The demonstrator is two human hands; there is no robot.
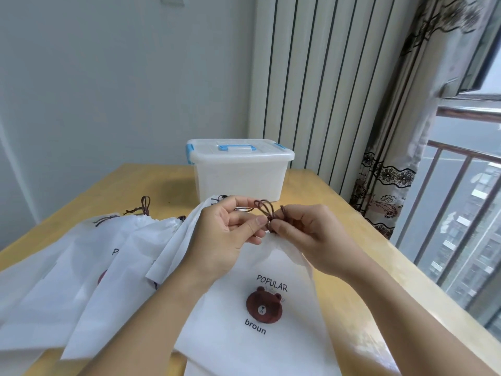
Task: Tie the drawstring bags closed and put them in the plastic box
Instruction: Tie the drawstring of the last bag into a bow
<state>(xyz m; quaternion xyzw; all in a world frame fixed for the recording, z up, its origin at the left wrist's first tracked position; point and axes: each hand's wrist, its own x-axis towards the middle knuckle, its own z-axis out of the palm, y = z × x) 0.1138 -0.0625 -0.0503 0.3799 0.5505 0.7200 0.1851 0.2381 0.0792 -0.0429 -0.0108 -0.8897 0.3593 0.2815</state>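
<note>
The white drawstring bag (pixel 260 270) with the brown bear print lies flat on the wooden surface (pixel 352 240), just in front of the person, its mouth gathered into a narrow neck pointing away from them. Above that neck the dark brown cord (pixel 264 208) stands up in loops, which looks like a bow or knot half formed. The left hand (pixel 227 234) pinches the cord at the gathered neck between thumb and forefinger, probably to keep the mouth cinched so it does not slip open while the knot is made. The right hand (pixel 303 232) pinches the cord from the other side, its fingers curled round a loop or free end, placed to pull against the left. Held low and close to the fabric like this, the two hands can tighten the knot right at the neck.

To the left, several more white bags (pixel 89 256) lie overlapping in a fan; brown cords (pixel 143 206) show at their far ends, but whether they are tied cannot be told. The clear plastic box (pixel 238 177) with blue latches and handle stands further back on the surface, beyond the hands, its lid on. It would need opening before any bag goes in. Behind it are a white radiator (pixel 325 85), a patterned curtain (pixel 393 164) and a window.
</note>
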